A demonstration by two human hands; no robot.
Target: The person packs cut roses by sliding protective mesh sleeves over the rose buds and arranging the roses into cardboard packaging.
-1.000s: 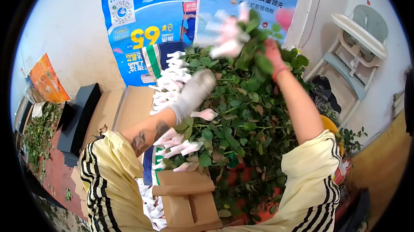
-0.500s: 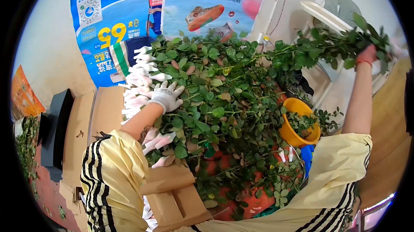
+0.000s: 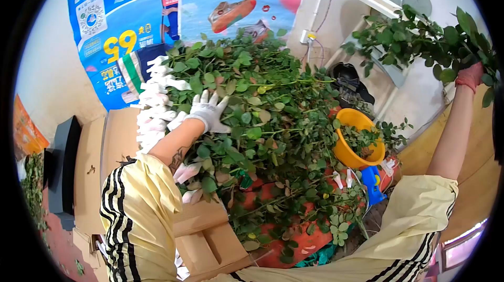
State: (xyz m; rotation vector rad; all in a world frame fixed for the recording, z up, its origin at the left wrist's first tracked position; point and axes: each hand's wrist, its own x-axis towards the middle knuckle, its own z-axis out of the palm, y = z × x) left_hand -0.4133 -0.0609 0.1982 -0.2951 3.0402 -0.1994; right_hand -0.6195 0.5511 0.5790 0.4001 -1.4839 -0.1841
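My left hand (image 3: 209,112), in a pale glove, lies with spread fingers on the left part of a big pile of leafy rose stems (image 3: 273,109). White-wrapped buds (image 3: 153,106) line the pile's left edge, beside that hand. Out at the far right, my right hand (image 3: 469,76), in a reddish glove, is closed round a leafy bunch of stems (image 3: 404,38). The bunch is raised, its leaves reaching left in front of the high chair. Its right end runs into the dark edge of the view.
A yellow bucket (image 3: 357,145) with leafy cuttings stands right of the pile, a blue tool (image 3: 373,185) below it. Folded cardboard (image 3: 210,237) lies in front. A white high chair (image 3: 375,4) is at the back right; a dark box (image 3: 64,164) at the left.
My right hand has swung from above the pile to the far right with the bunch. My left hand has settled on the pile, fingers spread. The view has turned right.
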